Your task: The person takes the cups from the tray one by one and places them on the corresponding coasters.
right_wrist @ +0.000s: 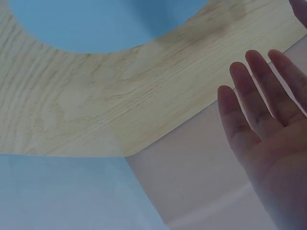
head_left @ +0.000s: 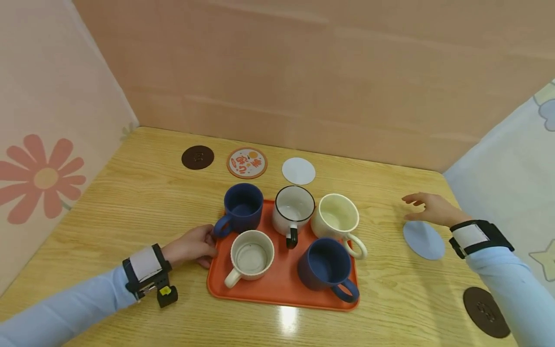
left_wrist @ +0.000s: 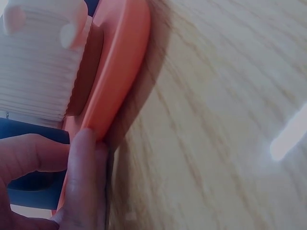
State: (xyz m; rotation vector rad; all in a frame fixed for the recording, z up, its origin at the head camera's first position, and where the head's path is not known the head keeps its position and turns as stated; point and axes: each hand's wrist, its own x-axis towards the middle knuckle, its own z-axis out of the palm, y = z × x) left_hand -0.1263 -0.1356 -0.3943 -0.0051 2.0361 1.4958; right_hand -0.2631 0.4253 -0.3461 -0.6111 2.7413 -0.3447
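My left hand (head_left: 192, 246) pinches the left edge of an orange tray (head_left: 282, 291), with the thumb along the rim in the left wrist view. Mugs stand upright on the tray: a navy mug (head_left: 243, 212) at the back left, a white mug with a black rim (head_left: 284, 224) at the back middle, a pale yellow mug (head_left: 336, 217) at the back right, a cream mug (head_left: 251, 260) at the front left and another navy mug (head_left: 318, 274) at the front right. To the right, my right hand (head_left: 433, 209) hovers with relaxed fingers beside a light blue coaster (head_left: 425, 243), holding nothing.
Behind the tray lie a dark brown coaster (head_left: 197, 157), an orange-rimmed patterned coaster (head_left: 247, 163) and a white coaster (head_left: 298, 171). Another dark brown coaster (head_left: 486, 312) lies at the front right, partly behind the right sleeve. Cloth walls enclose the wooden table (head_left: 151, 197).
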